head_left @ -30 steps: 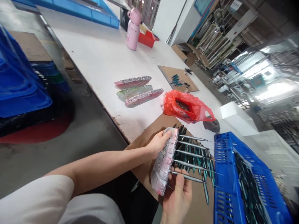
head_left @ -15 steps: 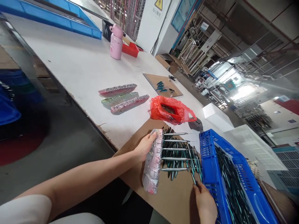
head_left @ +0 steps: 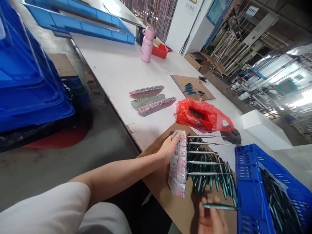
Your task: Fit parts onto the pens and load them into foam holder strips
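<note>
My left hand is closed round a long foil-wrapped block. Several slim silvery spindle-shaped pieces stick out of its right side in a row, with thin wires at their free ends. In my right hand, below and right of the block, a slender teal spindle-shaped piece is pinched between thumb and fingers, lying nearly level. Under the row, a heap of similar dark teal pieces is spread on a brown cardboard sheet.
A blue crate full of similar pieces stands at the right. Beyond the heap are a red plastic bag and foil-topped blocks. Farther back are a board with small teal pieces, a pink bottle and a blue tray.
My right hand has lifted a teal piece from the heap's edge and turned it nearly level. The view has swung left, bringing stacked blue bins into sight.
</note>
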`<state>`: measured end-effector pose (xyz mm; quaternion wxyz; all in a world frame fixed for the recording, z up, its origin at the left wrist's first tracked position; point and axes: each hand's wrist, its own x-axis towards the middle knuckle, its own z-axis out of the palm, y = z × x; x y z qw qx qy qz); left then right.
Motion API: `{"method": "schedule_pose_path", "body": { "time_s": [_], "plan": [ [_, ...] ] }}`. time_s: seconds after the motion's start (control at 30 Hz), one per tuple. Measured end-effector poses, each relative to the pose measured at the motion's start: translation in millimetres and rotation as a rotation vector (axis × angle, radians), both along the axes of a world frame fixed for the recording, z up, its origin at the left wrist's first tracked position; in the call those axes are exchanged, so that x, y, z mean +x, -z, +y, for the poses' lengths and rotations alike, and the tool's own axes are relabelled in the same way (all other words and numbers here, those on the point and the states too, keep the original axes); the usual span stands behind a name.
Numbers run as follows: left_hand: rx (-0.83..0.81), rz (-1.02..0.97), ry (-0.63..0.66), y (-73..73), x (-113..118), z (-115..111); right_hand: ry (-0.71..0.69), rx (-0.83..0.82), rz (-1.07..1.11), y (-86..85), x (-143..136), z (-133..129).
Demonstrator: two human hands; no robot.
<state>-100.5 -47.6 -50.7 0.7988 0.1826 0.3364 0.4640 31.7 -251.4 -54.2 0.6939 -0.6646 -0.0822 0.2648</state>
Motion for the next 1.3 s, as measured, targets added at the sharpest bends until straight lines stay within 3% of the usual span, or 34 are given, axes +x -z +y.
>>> {"method": "schedule_pose_path", "body": {
  "time_s": [0.1, 0.2, 0.63, 1.3],
  "plan": [
    [0.01, 0.018, -0.005, -0.4, 0, -1, -0.055, 0.138, 0.13, 5.5, -39, 25],
    [0.009, 0.007, -0.002, -2.4, 0, 0, -0.023, 0.205, 0.166, 6.4, -53, 36],
    [0.01, 0.057, 0.011, -3.5, -1, 0, -0.003, 0.141, 0.096, 1.5, -53, 30],
    [0.03, 0.111, -0.01, -1.8, 0, 0, 0.018, 0.132, 0.166, 1.3, -50, 28]
  ]
}}
